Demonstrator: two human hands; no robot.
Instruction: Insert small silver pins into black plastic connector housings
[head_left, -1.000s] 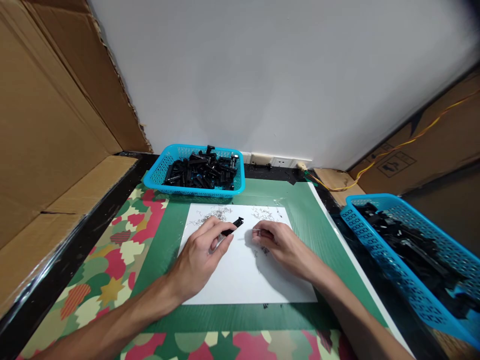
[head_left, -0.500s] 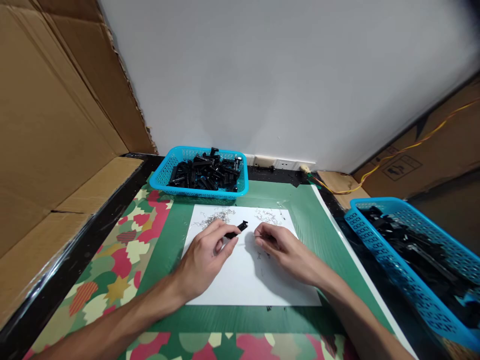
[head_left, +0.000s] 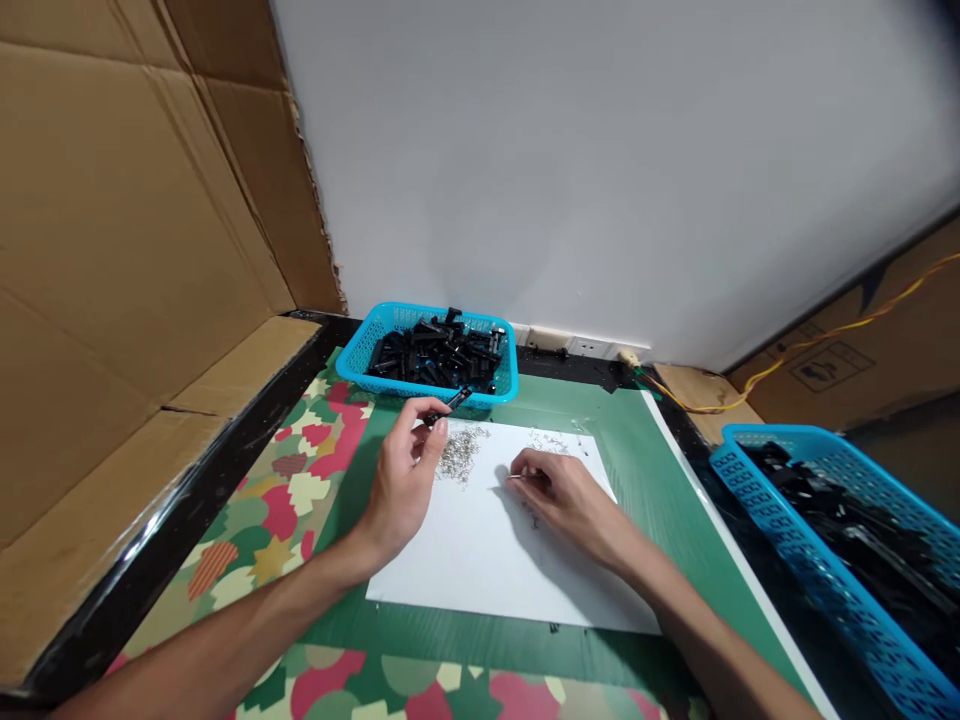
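Observation:
My left hand (head_left: 405,470) is closed, with a small, long black plastic part (head_left: 456,400) between thumb and fingers. It is raised near the front rim of a blue basket (head_left: 420,388) of similar black parts. Close by on the white paper (head_left: 465,560) lies a pile of tiny metal pieces (head_left: 459,455). Over the middle of the paper, my right hand (head_left: 555,490) is pinched on a thin, light metal piece (head_left: 514,477), too small to make out well. Behind that hand are scattered more tiny metal pieces (head_left: 547,438).
A second blue basket (head_left: 780,520) with black parts stands at the right. Cardboard (head_left: 150,180) walls the left side. A green mat (head_left: 420,625) lies under the paper. Wall sockets and a yellow cable (head_left: 795,360) run along the back.
My left hand has moved away from the right one, up and left toward the basket, still with the black part. My right hand stays nearly in place. The view has shifted slightly.

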